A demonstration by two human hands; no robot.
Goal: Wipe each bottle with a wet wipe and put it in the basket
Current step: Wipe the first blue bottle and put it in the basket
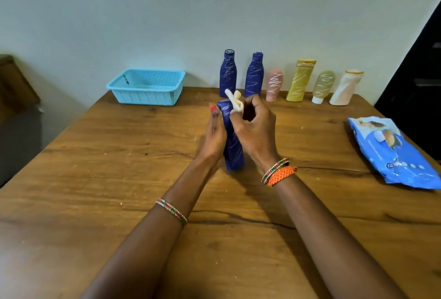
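Observation:
A dark blue bottle [233,148] with white scribbles stands in the middle of the wooden table [119,179]. My left hand [214,136] holds its left side. My right hand [254,129] pinches a folded white wet wipe [235,101] at the bottle's top. Along the back wall stand two more blue bottles [228,74] [254,75], a pink tube [274,85], a yellow bottle [300,80], a green tube [322,86] and a white bottle [345,87], all with scribbles. The light blue basket [146,87] sits at the back left; nothing shows inside it.
A blue pack of wet wipes [393,153] lies at the table's right edge. A dark surface [417,71] stands beyond the right corner, and a brown and grey piece of furniture [16,112] is on the left.

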